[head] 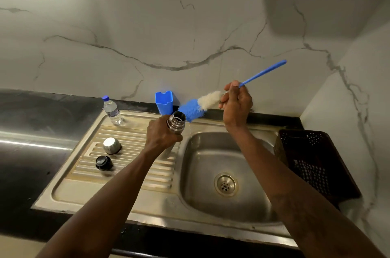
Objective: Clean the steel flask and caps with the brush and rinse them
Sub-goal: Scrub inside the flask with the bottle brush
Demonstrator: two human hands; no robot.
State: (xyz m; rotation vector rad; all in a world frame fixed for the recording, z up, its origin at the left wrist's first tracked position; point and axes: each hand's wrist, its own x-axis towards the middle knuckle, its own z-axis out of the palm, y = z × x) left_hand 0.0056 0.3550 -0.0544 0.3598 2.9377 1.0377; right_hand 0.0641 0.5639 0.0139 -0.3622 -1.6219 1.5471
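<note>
My left hand (pixel 161 134) grips the open steel flask (pixel 176 123) around its body, mouth tilted up and to the right, over the sink's left rim. My right hand (pixel 236 103) holds the blue-handled bottle brush (pixel 197 106) by its stem. The brush's blue and white bristle head points down-left, just right of the flask's mouth, and water drips from it. A steel cap (pixel 111 145) and a black cap (pixel 104 162) rest on the ribbed drainboard (pixel 130 175), left of my forearm.
The steel sink basin (pixel 202 164) with its drain lies below my hands. A blue plastic holder (pixel 164 102) stands at the wall. A small water bottle (pixel 112 111) stands at the drainboard's far left corner. A dark perforated basket (pixel 312 158) sits right of the sink.
</note>
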